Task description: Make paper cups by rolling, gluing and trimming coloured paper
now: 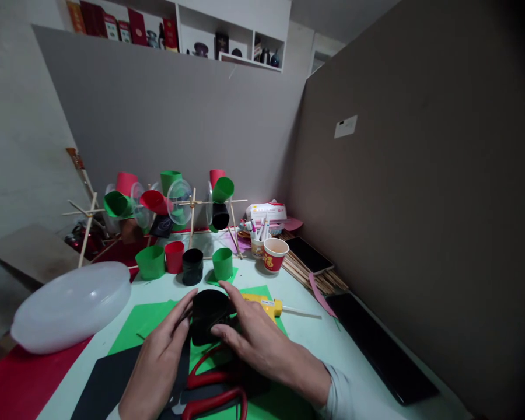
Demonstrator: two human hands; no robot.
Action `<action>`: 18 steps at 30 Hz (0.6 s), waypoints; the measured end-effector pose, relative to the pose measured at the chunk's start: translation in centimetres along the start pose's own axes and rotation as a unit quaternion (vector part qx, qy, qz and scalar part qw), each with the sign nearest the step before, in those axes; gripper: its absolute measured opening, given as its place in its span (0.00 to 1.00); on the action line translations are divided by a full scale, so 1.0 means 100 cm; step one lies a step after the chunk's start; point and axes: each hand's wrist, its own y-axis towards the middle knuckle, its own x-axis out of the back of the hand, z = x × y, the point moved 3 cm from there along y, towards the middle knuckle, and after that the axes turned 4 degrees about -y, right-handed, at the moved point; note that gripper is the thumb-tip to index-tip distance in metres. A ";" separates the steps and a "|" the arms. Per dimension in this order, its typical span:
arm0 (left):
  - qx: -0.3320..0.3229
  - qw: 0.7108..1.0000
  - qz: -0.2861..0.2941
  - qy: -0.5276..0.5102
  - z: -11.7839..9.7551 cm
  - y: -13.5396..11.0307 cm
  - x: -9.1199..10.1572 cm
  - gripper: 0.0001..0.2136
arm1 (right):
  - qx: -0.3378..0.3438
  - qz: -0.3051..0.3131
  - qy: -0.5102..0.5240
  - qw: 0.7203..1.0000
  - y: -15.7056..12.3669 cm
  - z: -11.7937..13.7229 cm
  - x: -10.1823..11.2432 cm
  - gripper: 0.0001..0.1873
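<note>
A black paper roll stands on the green sheet at the table's near middle. My left hand curls against its left side, fingers bent round it. My right hand wraps over its right side and top, thumb pressed to the front. Both hands hold the roll between them. Red-handled scissors lie just under my wrists. A yellow glue gun rests behind my right hand.
Green, red and black paper cylinders line up behind. Stick frames with cups stand at the back. A red paper cup, marker holder, skewers, translucent lid, black tablet, and grey partitions border the desk.
</note>
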 end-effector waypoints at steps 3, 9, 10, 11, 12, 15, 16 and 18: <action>0.003 1.000 0.010 0.017 0.000 -0.005 -0.003 0.40 | -0.006 0.006 -0.001 1.000 0.002 0.000 -0.003 0.39; 0.009 0.999 0.022 0.039 0.000 -0.015 -0.009 0.41 | -0.022 0.015 0.001 1.000 0.001 0.003 -0.009 0.42; 0.007 0.999 0.024 0.040 0.000 -0.016 -0.009 0.40 | -0.026 0.015 0.002 1.000 0.001 0.003 -0.010 0.43; 0.006 0.999 0.027 0.041 0.000 -0.016 -0.010 0.40 | -0.029 0.015 0.003 0.999 0.001 0.003 -0.011 0.44; 0.006 0.999 0.029 0.042 0.000 -0.016 -0.010 0.39 | -0.030 0.015 0.005 0.999 0.001 0.003 -0.013 0.44; 0.005 0.999 0.033 0.040 0.002 -0.016 -0.010 0.40 | -0.028 0.012 0.015 0.999 0.001 0.003 -0.015 0.45; 0.003 0.999 0.030 0.038 0.003 -0.015 -0.010 0.41 | -0.029 0.010 0.018 0.999 0.001 0.003 -0.015 0.44; 0.002 0.999 0.020 0.030 0.007 -0.013 -0.009 0.41 | -0.034 0.003 0.025 0.999 0.001 0.003 -0.016 0.44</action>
